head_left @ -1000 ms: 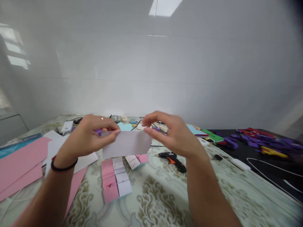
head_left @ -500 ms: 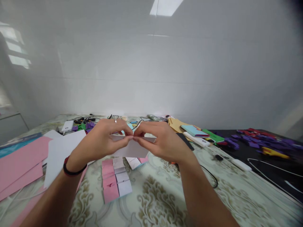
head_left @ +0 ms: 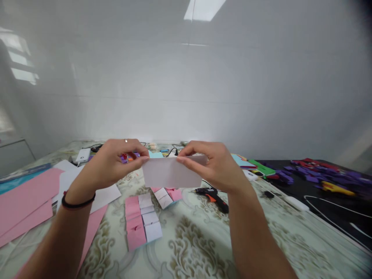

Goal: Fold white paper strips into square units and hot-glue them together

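Between my two hands a white sheet of paper (head_left: pixel 173 174), apparently folded along its top, hangs in the air above the table. My left hand (head_left: pixel 119 161) pinches its upper left corner between thumb and fingers. Near the middle of the top edge, my right hand (head_left: pixel 207 161) pinches it too. Below lies a folded pink and white paper piece (head_left: pixel 143 223) made of small squares. A second pink and white paper piece (head_left: pixel 164 198) sits behind it, partly covered by the sheet.
Pink sheets (head_left: pixel 29 197) and white sheets (head_left: pixel 106 197) lie at left. A black and orange glue gun (head_left: pixel 213 197) rests right of the paper pieces. A white power bank (head_left: pixel 83 155) stands back left. Purple pieces (head_left: pixel 316 170) cover a dark surface at right.
My hands have moved apart along the sheet's top edge, the left one to the left and the right one rightward. More of the sheet now shows, and the glue gun has come into view.
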Demonstrator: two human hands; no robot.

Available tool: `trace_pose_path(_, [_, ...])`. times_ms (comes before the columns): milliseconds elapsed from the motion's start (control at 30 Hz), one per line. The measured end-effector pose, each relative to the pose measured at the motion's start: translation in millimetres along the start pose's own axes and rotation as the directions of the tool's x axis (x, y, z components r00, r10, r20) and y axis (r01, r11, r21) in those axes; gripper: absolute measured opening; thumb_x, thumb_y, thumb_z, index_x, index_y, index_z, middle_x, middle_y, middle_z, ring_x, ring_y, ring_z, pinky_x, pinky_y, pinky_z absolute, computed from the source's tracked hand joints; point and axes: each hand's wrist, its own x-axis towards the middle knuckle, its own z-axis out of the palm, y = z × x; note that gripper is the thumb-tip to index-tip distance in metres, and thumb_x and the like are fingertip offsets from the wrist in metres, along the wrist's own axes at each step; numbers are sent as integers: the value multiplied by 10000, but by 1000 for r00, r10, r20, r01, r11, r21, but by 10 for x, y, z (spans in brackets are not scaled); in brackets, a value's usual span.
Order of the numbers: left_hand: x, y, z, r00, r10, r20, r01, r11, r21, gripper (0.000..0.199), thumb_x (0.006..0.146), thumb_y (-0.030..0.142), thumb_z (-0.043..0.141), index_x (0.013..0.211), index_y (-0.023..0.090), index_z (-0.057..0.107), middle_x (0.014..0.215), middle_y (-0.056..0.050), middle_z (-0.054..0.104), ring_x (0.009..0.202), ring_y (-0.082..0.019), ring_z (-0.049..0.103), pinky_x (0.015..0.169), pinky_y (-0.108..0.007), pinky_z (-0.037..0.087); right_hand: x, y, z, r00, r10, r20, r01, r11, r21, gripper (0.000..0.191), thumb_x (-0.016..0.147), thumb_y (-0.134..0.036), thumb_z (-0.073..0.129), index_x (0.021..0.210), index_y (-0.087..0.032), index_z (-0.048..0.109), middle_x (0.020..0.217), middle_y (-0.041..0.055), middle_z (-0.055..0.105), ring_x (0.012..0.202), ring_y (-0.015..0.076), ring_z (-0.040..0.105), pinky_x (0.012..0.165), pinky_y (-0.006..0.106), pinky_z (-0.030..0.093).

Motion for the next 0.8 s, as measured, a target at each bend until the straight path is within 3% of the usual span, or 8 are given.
trace_pose_path(100, [0, -45, -45, 999, -35, -36, 37, 998, 47, 110, 963, 256, 660, 882, 222, 727, 847, 36, 728, 746, -98, 621, 677, -201, 473, 9, 52, -3, 998, 38, -43, -35, 998, 54, 158, 927, -315, 729, 827, -193, 738, 803, 13, 755, 735, 149, 656, 668, 261, 460])
trace_pose_path(167, [7, -75, -51, 990, -75, -120, 82, 995, 60, 110, 959, 255, 653, 874, 219, 713, 822, 35, 713, 734, -103, 612, 656, -209, 467, 19, 130, 7, 995, 84, -52, -78, 992, 97, 183, 909, -356, 744, 823, -195, 734, 805, 16, 742, 738, 155, 642, 662, 268, 458])
trace_pose_path(300, [26, -142, -21, 913, -174, -369, 178, 984, -24, 83, 923, 250, 689, 852, 214, 711, 793, 32, 701, 703, -107, 611, 671, -223, 492, 55, 344, 58, 972, 235, -16, -221, 933, 284, 294, 846, -474, 794, 841, -194, 706, 847, 27, 721, 747, 166, 637, 688, 292, 482])
trace_pose_path(367, [26, -165, -16, 881, -204, -426, 185, 979, -86, 80, 905, 266, 716, 847, 212, 713, 789, 24, 702, 704, -118, 623, 678, -237, 510, 71, 420, 81, 960, 281, -17, -254, 890, 378, 350, 820, -506, 813, 788, -192, 662, 798, 14, 680, 726, 157, 623, 683, 290, 473])
trace_pose_path(433, [15, -172, -37, 888, -231, -398, 187, 971, -147, 91, 907, 282, 719, 851, 210, 711, 788, 14, 705, 704, -131, 637, 657, -246, 518, 78, 453, 88, 952, 306, -32, -265, 868, 419, 388, 813, -511, 817, 738, -191, 611, 740, -2, 631, 705, 148, 602, 672, 282, 453])
trace_pose_path(567, [-36, -158, -152, 942, -252, -221, 204, 954, -218, 189, 941, 364, 703, 839, 207, 727, 777, -10, 713, 712, -150, 655, 592, -245, 509, 79, 421, 74, 945, 327, -27, -294, 881, 371, 409, 812, -493, 809, 690, -194, 558, 667, -24, 566, 646, 129, 539, 622, 270, 389])
trace_pose_path(733, [-75, -208, -196, 959, -211, -191, 132, 924, -360, 250, 1035, 397, 591, 1061, 228, 774, 942, -55, 771, 905, -181, 730, 829, -308, 598, 83, 336, 85, 952, 284, 113, -304, 918, 255, 363, 862, -450, 742, 673, -188, 576, 661, -30, 546, 632, 118, 464, 606, 266, 338])
trace_pose_path(800, [-64, -235, -124, 977, -182, -111, 117, 893, -434, 248, 1039, 375, 594, 1179, 252, 759, 1086, -76, 775, 1018, -197, 730, 888, -317, 599, 84, 302, 98, 952, 240, 187, -275, 944, 185, 345, 897, -445, 707, 690, -182, 623, 679, -25, 569, 659, 123, 481, 629, 264, 355])
